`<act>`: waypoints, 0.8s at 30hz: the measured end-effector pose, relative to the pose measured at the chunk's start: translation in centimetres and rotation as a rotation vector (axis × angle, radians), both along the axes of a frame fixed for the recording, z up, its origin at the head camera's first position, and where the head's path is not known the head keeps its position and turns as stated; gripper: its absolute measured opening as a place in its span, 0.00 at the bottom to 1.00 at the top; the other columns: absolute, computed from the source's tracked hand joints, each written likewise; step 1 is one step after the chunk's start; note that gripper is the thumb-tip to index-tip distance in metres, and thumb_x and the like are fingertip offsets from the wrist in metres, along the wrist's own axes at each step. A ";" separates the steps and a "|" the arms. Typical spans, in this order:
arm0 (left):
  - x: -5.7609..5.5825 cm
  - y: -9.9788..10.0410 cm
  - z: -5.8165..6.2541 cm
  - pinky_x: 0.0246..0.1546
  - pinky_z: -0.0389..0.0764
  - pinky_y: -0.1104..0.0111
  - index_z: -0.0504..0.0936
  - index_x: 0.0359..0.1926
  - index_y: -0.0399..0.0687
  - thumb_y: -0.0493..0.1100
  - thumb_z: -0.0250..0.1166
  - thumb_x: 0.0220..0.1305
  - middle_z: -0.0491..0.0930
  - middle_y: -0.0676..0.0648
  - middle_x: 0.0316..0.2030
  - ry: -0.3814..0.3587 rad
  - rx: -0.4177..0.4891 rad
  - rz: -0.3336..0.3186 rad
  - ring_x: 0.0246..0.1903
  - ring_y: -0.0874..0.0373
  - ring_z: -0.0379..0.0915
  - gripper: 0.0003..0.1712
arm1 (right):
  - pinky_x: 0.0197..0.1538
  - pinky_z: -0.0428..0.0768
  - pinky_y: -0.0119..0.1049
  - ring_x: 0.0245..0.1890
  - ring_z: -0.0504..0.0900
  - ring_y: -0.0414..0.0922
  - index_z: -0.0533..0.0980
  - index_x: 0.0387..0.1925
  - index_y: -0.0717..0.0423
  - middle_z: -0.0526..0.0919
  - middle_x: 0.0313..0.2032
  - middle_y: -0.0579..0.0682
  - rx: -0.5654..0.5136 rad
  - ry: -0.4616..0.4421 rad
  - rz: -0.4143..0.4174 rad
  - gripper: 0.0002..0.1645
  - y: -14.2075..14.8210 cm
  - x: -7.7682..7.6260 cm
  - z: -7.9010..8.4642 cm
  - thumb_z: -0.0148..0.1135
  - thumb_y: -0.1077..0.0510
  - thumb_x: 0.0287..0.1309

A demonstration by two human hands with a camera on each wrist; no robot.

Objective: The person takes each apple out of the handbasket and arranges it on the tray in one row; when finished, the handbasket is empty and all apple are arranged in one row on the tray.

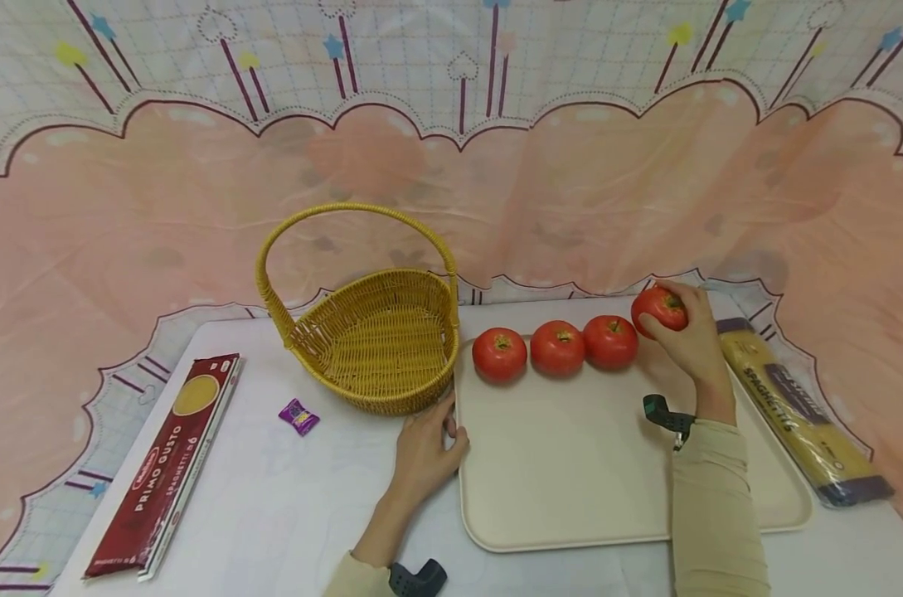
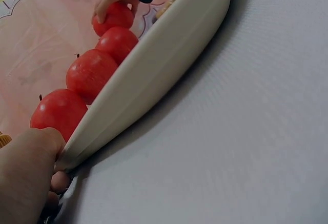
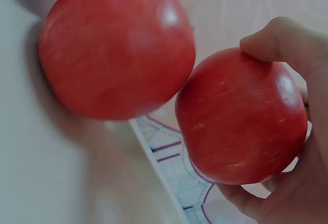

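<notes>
My right hand (image 1: 686,336) holds a red apple (image 3: 241,116) at the far edge of the cream tray (image 1: 570,464), thumb on one side and fingers round the other. That apple is at the right end of a row; the right wrist view shows it against its neighbour (image 3: 118,49). Three more apples stand along the tray's far side: a left one (image 1: 499,355), a middle one (image 1: 558,348) and a right one (image 1: 610,342). My left hand (image 1: 424,444) grips the tray's left rim. In the left wrist view its thumb (image 2: 48,139) lies over the rim, with fingertips below.
A yellow wicker basket (image 1: 384,398) with a tall handle stands just left of the tray. Further left lie a purple-wrapped candy (image 1: 298,417) and a red spaghetti pack (image 1: 167,464). A yellow spaghetti bag (image 1: 802,414) lies along the tray's right side. Patterned cloth hangs behind.
</notes>
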State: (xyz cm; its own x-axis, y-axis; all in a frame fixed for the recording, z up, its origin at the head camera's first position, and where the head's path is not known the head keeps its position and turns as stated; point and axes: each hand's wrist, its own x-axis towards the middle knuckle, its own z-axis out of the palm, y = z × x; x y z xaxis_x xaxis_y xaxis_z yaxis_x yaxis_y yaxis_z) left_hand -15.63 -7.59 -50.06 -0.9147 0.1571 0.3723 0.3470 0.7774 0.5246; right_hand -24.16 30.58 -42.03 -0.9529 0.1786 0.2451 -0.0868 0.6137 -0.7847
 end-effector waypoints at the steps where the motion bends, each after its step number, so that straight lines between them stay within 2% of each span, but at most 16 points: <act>1: 0.0 0.0 0.0 0.36 0.65 0.70 0.76 0.58 0.42 0.43 0.62 0.51 0.72 0.60 0.22 0.002 0.000 0.002 0.22 0.68 0.60 0.30 | 0.58 0.64 0.64 0.59 0.62 0.61 0.62 0.66 0.49 0.59 0.61 0.61 0.006 -0.004 0.005 0.36 0.1 0.0 -0.1 0.62 0.51 0.56; 6: 0.0 -0.2 0.1 0.36 0.65 0.70 0.76 0.58 0.43 0.43 0.62 0.51 0.72 0.60 0.22 0.002 -0.001 -0.001 0.22 0.68 0.59 0.30 | 0.58 0.63 0.66 0.60 0.61 0.63 0.59 0.69 0.52 0.58 0.62 0.64 0.042 -0.056 0.022 0.38 0.5 0.1 -0.6 0.60 0.50 0.58; 12: -0.1 -0.3 0.3 0.36 0.65 0.70 0.75 0.59 0.43 0.43 0.62 0.52 0.73 0.59 0.23 -0.015 0.005 -0.010 0.21 0.68 0.58 0.31 | 0.61 0.61 0.65 0.63 0.59 0.65 0.51 0.71 0.55 0.55 0.66 0.67 -0.001 -0.141 0.016 0.44 0.7 -0.3 -1.1 0.58 0.48 0.60; 19: 0.1 -0.4 0.3 0.36 0.65 0.70 0.75 0.59 0.43 0.44 0.62 0.52 0.72 0.59 0.23 -0.021 0.006 -0.001 0.20 0.68 0.56 0.30 | 0.59 0.62 0.66 0.61 0.60 0.66 0.55 0.70 0.54 0.55 0.64 0.67 0.054 -0.192 0.012 0.41 0.7 -0.6 -2.0 0.57 0.44 0.60; 24: -0.2 -0.4 0.2 0.36 0.65 0.69 0.75 0.59 0.42 0.43 0.62 0.52 0.72 0.59 0.23 -0.016 0.010 -0.011 0.20 0.68 0.56 0.30 | 0.58 0.63 0.66 0.59 0.61 0.67 0.54 0.70 0.54 0.54 0.64 0.68 0.083 -0.210 0.034 0.42 1.2 -0.5 -2.5 0.54 0.42 0.61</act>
State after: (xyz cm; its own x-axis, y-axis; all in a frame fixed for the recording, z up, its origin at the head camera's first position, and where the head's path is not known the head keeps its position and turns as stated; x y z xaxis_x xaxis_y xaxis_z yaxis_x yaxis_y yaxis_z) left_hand -15.78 -7.97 -49.85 -0.9189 0.1630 0.3592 0.3466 0.7683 0.5381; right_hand -24.69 31.82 -44.48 -0.9897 0.1328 0.0530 0.0514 0.6761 -0.7350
